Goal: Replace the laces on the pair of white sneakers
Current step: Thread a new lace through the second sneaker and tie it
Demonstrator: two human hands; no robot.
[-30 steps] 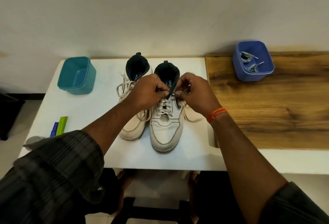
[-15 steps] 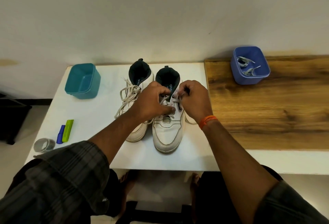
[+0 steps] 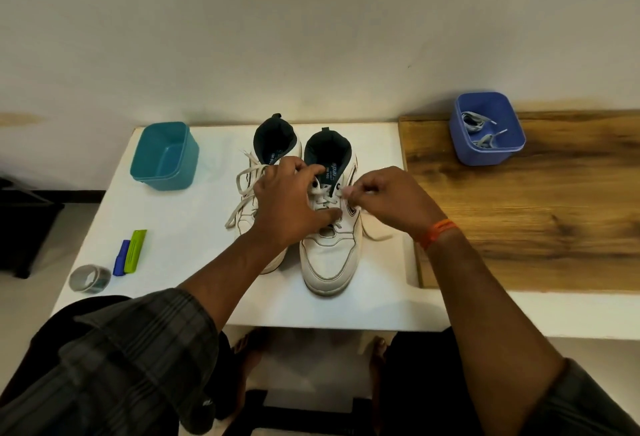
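Fingers (image 3: 349, 190) pinching flat white lace (image 3: 375, 236), smooth leather sneaker (image 3: 329, 259)

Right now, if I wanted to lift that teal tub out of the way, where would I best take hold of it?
Probably by the rim. The teal tub stands upright, open side up, with nothing visible inside, so fingers can hook over the near rim from above. It stands apart from the sneakers, and the left hand is busy there, so coming from the tub's left side looks easiest.

Soft even light, wide-angle edge distortion
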